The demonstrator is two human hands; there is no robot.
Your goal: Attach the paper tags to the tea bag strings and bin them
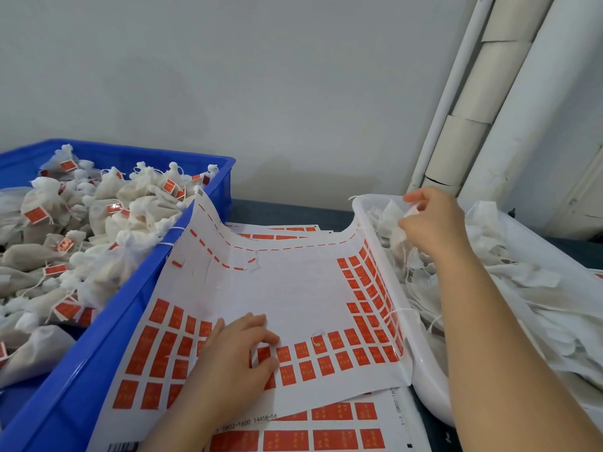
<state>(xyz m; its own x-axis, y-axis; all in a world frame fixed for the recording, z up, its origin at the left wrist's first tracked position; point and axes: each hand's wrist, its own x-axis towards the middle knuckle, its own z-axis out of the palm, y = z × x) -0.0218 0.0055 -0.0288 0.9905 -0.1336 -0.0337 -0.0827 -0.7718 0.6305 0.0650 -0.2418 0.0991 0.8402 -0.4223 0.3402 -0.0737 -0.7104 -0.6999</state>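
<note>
The left hand (235, 350) rests with curled fingers on the sheet of red tags (293, 295) lying on the counter (277, 210), thumb and forefinger on either side of one tag; whether they actually pinch it cannot be told. The right hand (430, 220) pinches a white tea bag (394, 213) above the white tray (424, 380) of untagged bags on the right. Tagged bags (98, 223) fill the blue bin (81, 370) at the left.

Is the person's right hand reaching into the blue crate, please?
No, the right hand pinches a white tea bag over the white tub on the right, while the blue crate sits on the left.
</note>
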